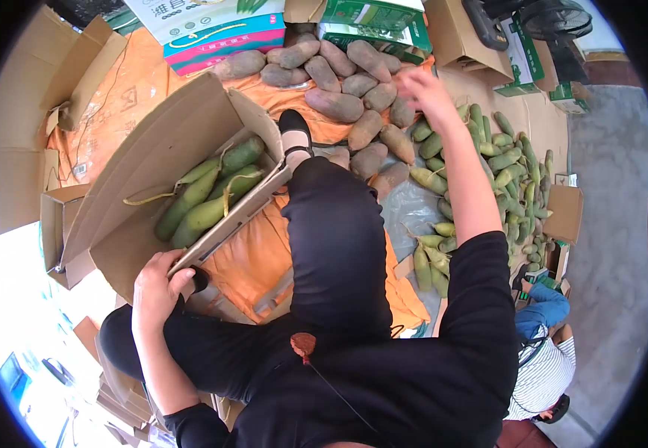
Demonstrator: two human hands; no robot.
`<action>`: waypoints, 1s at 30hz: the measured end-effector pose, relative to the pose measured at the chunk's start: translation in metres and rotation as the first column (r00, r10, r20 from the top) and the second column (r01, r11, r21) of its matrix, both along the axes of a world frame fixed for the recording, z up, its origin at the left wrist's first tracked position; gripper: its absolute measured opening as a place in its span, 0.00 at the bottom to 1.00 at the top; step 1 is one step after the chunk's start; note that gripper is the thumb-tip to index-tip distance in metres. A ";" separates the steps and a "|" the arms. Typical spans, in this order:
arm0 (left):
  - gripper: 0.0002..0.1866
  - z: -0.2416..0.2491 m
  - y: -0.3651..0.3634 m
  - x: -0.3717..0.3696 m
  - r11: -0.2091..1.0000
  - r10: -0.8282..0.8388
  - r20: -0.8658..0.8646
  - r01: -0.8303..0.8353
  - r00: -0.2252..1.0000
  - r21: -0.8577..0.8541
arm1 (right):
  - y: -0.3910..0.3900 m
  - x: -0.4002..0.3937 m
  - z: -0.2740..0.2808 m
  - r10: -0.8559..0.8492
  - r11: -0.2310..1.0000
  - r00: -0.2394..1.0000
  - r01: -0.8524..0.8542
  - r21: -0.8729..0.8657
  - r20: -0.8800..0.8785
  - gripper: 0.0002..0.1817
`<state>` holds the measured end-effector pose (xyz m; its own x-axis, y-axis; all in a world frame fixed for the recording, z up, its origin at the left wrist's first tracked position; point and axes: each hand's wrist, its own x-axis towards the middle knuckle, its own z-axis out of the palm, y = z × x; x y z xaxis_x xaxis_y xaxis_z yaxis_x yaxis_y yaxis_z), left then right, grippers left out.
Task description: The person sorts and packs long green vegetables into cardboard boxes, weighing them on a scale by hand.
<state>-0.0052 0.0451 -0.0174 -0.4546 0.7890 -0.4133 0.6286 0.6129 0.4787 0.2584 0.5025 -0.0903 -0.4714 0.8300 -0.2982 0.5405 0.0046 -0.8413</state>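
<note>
My left hand (pixel 157 290) grips the near edge of an open cardboard box (pixel 134 168), thumb pressed on the rim. Inside the box lie several long green radishes (pixel 206 212), a few with yellowish stems. My right hand (pixel 422 93) is stretched forward above the right edge of a pile of brownish-red, soil-dusted root vegetables (pixel 335 106). It is blurred by motion, but its fingers look extended with nothing visible in them. To the right of that forearm spreads a large heap of green radishes (pixel 511 168).
Orange sheeting (pixel 245 250) covers the floor around my legs. Printed cartons (pixel 223 41) stand at the back, with a black fan (pixel 559 21) at the far right. Another person in a striped shirt (pixel 544 381) bends at the lower right. Grey floor (pixel 611 209) runs along the right side.
</note>
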 end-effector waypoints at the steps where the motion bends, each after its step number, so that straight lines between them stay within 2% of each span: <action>1: 0.31 -0.001 0.001 0.000 1.000 0.012 0.012 -0.012 1.000 -0.001 | 0.012 0.030 -0.035 -0.090 0.995 0.991 0.087 0.039 0.096 0.13; 3: 0.32 -0.002 0.002 -0.001 1.000 0.011 0.023 -0.011 1.000 0.005 | 0.011 0.081 -0.086 -0.251 0.962 0.925 0.270 -0.030 0.285 0.12; 5: 0.37 -0.002 0.006 0.000 0.999 0.038 0.044 -0.038 0.998 0.008 | 0.025 0.146 -0.164 -0.157 0.983 0.838 0.182 0.005 0.522 0.10; 7: 0.37 -0.005 0.006 0.000 0.999 0.030 0.045 -0.030 0.999 0.013 | 0.012 0.194 -0.223 -0.194 0.946 0.829 0.016 0.325 0.524 0.10; 8: 0.38 -0.007 0.006 -0.001 0.999 0.023 0.044 -0.024 0.999 0.027 | 0.006 0.209 -0.235 -0.091 0.927 0.726 -0.189 0.325 0.682 0.09; 9: 0.38 -0.007 0.008 0.000 0.999 0.027 0.043 -0.028 0.999 0.019 | 0.000 0.217 -0.243 -0.008 0.877 0.581 -0.387 0.284 0.814 0.09; 10: 0.39 -0.007 0.009 0.001 0.999 0.040 0.051 -0.041 0.998 0.018 | -0.010 0.216 -0.238 0.003 0.878 0.582 -0.391 0.277 0.813 0.09; 12: 0.40 -0.008 0.010 0.001 0.998 0.068 0.051 -0.069 0.996 0.010 | -0.022 0.205 -0.228 0.062 0.983 0.350 -0.184 0.003 0.935 0.17; 15: 0.41 -0.008 0.012 0.000 0.998 0.065 0.053 -0.064 0.996 -0.016 | -0.038 0.185 -0.208 0.173 0.971 0.296 -0.210 -0.113 0.939 0.23; 19: 0.42 -0.009 0.012 0.000 0.997 0.072 0.052 -0.072 0.996 -0.010 | -0.041 0.170 -0.213 0.160 0.969 0.245 -0.225 -0.105 0.956 0.24; 21: 0.42 -0.010 0.014 -0.001 0.998 0.055 0.056 -0.055 0.997 -0.007 | -0.043 0.154 -0.201 0.198 0.960 0.149 -0.227 -0.162 0.969 0.26; 22: 0.42 -0.009 0.015 -0.001 0.998 0.063 0.064 -0.062 0.996 -0.022 | -0.045 0.155 -0.205 0.199 0.962 0.142 -0.215 -0.166 0.970 0.26; 25: 0.42 -0.013 0.015 -0.001 0.998 0.064 0.069 -0.064 0.996 -0.001 | -0.045 0.154 -0.213 0.131 0.968 0.140 -0.233 -0.095 0.981 0.19; 29: 0.41 -0.011 0.015 0.000 0.998 0.064 0.065 -0.065 0.996 0.016 | -0.050 0.164 -0.232 0.069 0.968 0.178 -0.249 -0.023 0.982 0.16; 30: 0.41 -0.010 0.014 -0.001 0.997 0.073 0.060 -0.074 0.995 0.013 | -0.054 0.165 -0.232 0.042 0.963 0.141 -0.268 -0.003 0.989 0.15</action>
